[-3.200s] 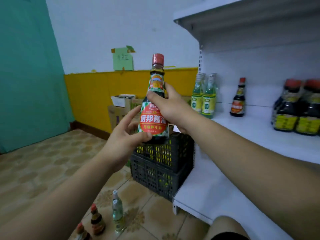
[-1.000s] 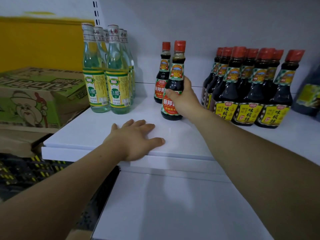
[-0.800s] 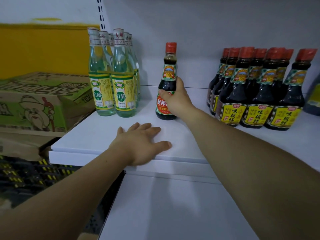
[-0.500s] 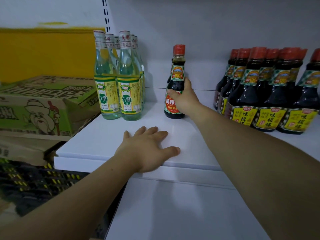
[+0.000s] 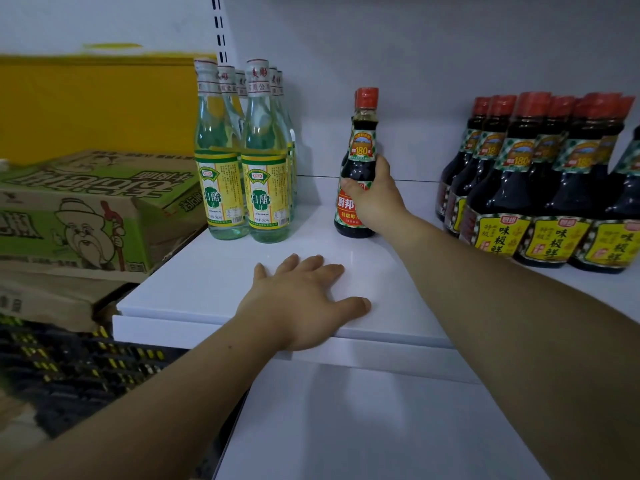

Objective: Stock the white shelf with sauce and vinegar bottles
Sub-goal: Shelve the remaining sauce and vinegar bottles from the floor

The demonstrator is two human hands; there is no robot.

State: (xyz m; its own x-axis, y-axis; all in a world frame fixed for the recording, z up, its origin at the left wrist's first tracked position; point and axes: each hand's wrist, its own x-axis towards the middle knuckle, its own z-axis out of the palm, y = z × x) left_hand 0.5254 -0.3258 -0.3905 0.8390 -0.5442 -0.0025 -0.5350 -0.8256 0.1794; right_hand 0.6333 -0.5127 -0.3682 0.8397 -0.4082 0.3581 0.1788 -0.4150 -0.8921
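Your left hand (image 5: 304, 303) lies flat, fingers spread, on the white shelf's (image 5: 194, 289) front edge. Farther in, your right hand (image 5: 375, 199) wraps the dark red-capped soy sauce bottle (image 5: 358, 157), which stands upright on the shelf between the clear green-labelled vinegar bottles (image 5: 242, 161) and the yellow-labelled dark sauce bottles (image 5: 540, 188).

bare white shelf (image 5: 214, 282) between clear vinegar bottles (image 5: 242, 174) and dark sauce bottles (image 5: 540, 188); one sauce bottle (image 5: 358, 168) stands mid-gap.
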